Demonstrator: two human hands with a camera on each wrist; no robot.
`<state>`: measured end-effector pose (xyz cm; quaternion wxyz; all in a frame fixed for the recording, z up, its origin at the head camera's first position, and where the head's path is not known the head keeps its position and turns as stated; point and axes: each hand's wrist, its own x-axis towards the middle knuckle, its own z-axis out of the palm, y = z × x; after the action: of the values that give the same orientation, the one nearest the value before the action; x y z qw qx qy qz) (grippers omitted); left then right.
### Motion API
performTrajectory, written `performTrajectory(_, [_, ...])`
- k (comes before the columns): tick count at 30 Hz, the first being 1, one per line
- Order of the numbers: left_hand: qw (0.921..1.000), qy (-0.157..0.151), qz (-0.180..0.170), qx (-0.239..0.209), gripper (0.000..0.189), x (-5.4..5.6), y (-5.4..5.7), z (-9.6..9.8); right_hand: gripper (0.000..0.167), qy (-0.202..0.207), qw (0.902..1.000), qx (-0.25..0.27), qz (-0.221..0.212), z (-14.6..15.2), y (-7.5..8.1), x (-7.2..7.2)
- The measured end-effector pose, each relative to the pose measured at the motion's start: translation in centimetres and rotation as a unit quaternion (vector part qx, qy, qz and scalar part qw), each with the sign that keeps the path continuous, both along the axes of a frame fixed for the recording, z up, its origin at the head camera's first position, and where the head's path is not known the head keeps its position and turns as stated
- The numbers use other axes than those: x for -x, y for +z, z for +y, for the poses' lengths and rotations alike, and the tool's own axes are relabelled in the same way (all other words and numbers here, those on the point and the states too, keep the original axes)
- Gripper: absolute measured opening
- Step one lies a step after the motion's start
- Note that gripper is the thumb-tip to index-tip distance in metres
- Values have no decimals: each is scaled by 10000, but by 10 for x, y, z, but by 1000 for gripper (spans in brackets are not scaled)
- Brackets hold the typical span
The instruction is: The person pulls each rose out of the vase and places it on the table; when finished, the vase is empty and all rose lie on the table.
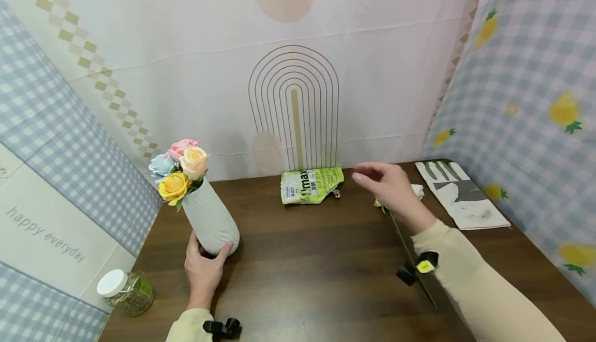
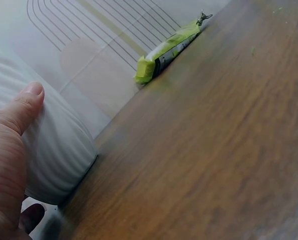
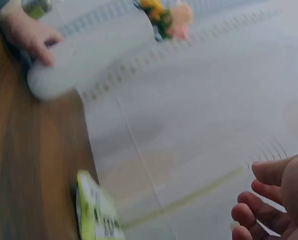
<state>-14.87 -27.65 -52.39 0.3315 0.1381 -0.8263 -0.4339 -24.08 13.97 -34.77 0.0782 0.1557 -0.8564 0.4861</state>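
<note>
Near its base, my left hand grips a white ribbed vase, thumb on one side and fingers on the other. In the vase stands a bunch of artificial roses in pink, peach, blue and yellow. My right hand is in the air right of the middle, its fingers loosely bent and holding nothing; the right wrist view shows the hand with a gap between thumb and fingers. Beneath the right forearm lies a long flower stem with a yellow bloom, partly hidden. A white bloom shows behind the wrist.
A green and white snack-like packet leans at the back wall. A folded cloth with a printed pattern lies at the far right. A white-lidded jar stands at the front left. Fabric hangs around the wooden table.
</note>
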Motion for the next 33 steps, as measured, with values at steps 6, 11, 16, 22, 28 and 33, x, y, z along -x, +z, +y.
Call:
performTrajectory(6, [10000, -5, -96, -15, 93, -1, -1, -2, 27, 1028, 9937, 449, 61, -69, 27, 2])
performTrajectory(11, [9999, -4, -121, -34, 94, -2, -1, -2, 21, 1655, 9831, 749, 219, -128, 35, -4])
performTrajectory(16, [9998, 3, -180, -78, 95, -1, 0, -2, 19, 2085, 9692, 1304, 94, -180, 29, -12])
performTrajectory(22, [9999, -46, -103, -120, 96, 1, 2, -4, 17, 2296, 9578, 1731, -36, -226, 23, -20])
performTrajectory(28, [10000, -5, 49, -28, 96, -1, 0, -3, 16, 2209, 9612, 1650, -9, -251, 23, -22])
performTrajectory(33, [9989, 119, 437, 104, 94, -3, 3, 0, 16, 2019, 9681, 1485, -17, -260, 23, -18])
